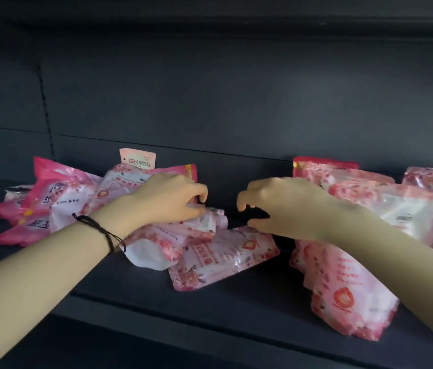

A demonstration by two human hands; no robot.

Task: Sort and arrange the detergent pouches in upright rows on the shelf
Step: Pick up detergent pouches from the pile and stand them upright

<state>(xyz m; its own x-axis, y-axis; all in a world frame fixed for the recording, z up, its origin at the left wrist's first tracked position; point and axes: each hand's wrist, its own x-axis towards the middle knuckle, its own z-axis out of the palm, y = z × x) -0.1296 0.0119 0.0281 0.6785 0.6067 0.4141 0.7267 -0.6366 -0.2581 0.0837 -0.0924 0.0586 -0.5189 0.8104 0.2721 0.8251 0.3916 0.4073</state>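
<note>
Pinching a crumpled pouch with the left hand, fingers curled on it. Hovering the right hand loosely clawed, gripping nothing. Probably going for the flat pouch just under its thumb, slanting off toward the left forearm.

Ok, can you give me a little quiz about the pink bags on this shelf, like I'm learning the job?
1. True or false: all the detergent pouches stand in neat upright rows on the shelf.
2. Which wrist wears the black cord bracelet? A) left B) right C) neither
3. Fill the gap: the left hand holds a crumpled pouch in the ___ heap.
Key: 1 false; 2 A; 3 left.
</note>
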